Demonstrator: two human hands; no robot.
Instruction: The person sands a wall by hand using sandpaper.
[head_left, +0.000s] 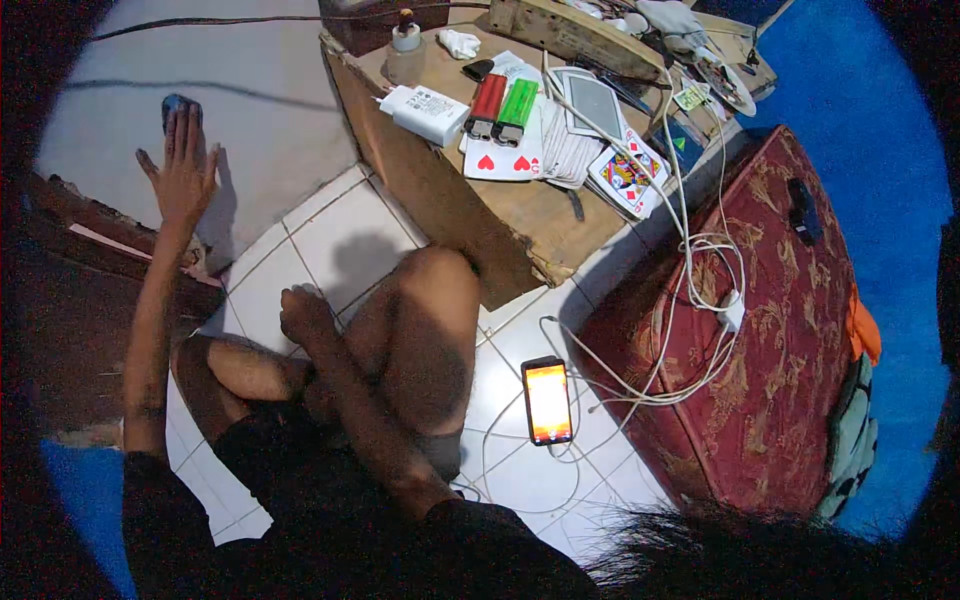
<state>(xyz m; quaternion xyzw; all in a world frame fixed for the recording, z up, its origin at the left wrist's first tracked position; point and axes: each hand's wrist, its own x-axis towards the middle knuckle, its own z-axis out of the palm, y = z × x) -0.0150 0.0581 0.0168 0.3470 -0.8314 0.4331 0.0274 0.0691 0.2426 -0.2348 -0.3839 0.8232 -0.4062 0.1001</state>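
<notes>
"What are the fingers of the left hand (185,185) doing?"

"They're spread, thumb well out to one side, with the longest fingertips over a small dark object (178,105) on a pale surface (270,135). They seem to press on it, not grip it."

"Any writing on that object?"

"None that I can read; the fingers cover part of it."

"And the right hand (307,315)?"

"Its fingers are curled in, near the raised knee (438,270). I can't tell whether anything is inside."

"Where is there print, then?"

"On the desk (600,240): a white charger (425,113) has fine grey lettering, too small to make out. Beside it, a red block (487,103) and a green block (518,105) lie by playing cards (500,165), some showing red hearts."

"And farther out?"

"A phone (547,402), its screen glowing, lies on the tiled floor (505,350) near a maroon patterned cushion (760,350)."
</notes>
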